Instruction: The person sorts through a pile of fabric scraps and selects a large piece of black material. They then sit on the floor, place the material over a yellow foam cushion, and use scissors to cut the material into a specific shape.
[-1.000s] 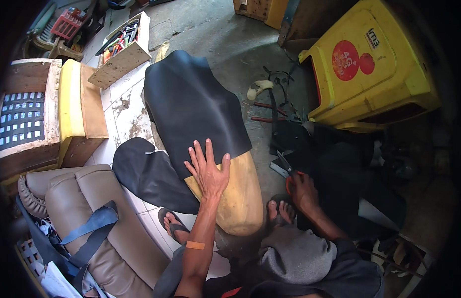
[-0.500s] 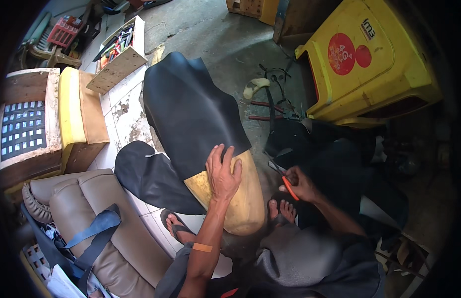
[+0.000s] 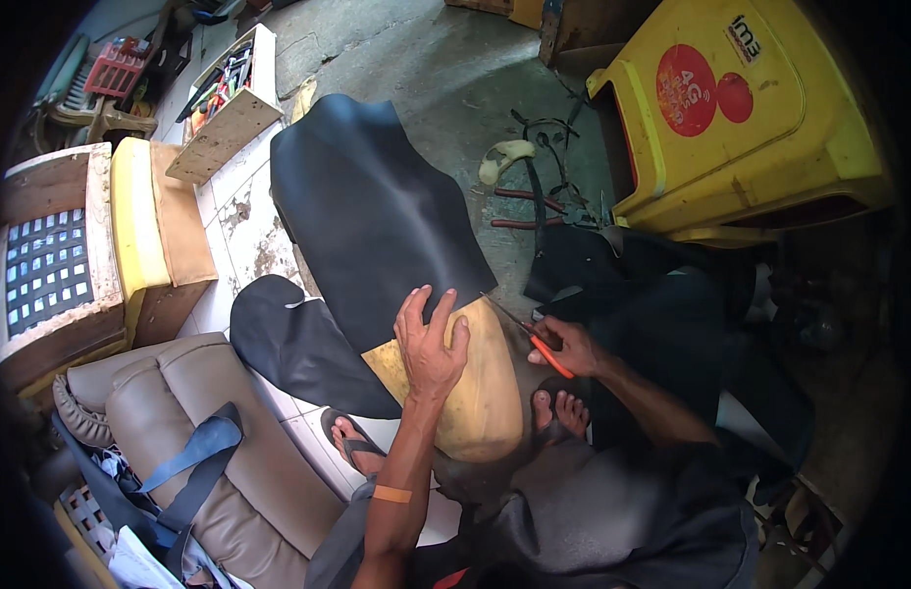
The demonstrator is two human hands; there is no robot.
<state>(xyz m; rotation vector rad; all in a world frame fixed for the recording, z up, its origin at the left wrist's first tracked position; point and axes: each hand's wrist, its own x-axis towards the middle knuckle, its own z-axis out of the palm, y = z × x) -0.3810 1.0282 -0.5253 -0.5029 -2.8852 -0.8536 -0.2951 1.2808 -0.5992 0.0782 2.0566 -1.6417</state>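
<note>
A black sheet of leather-like material (image 3: 377, 206) covers most of a long tan padded piece (image 3: 475, 393), whose near end is bare. My left hand (image 3: 431, 348) rests with fingers apart on the sheet's near edge. My right hand (image 3: 573, 348) grips orange-handled scissors (image 3: 544, 348), their point at the sheet's near right corner. A second, curved black piece (image 3: 288, 353) lies to the left. My feet in sandals are on either side of the padded piece.
A brown padded seat (image 3: 220, 461) and wooden frames (image 3: 156, 294) stand left. A tool box (image 3: 210, 147) is behind them. A yellow plastic stool (image 3: 769, 167) stands right, dark material (image 3: 651, 324) below it. Red-handled pliers and strap offcuts (image 3: 514, 223) lie on the floor.
My right hand and the scissors have moved up and left to the sheet's corner. My left hand first shifted right, then slightly back left along the edge.
</note>
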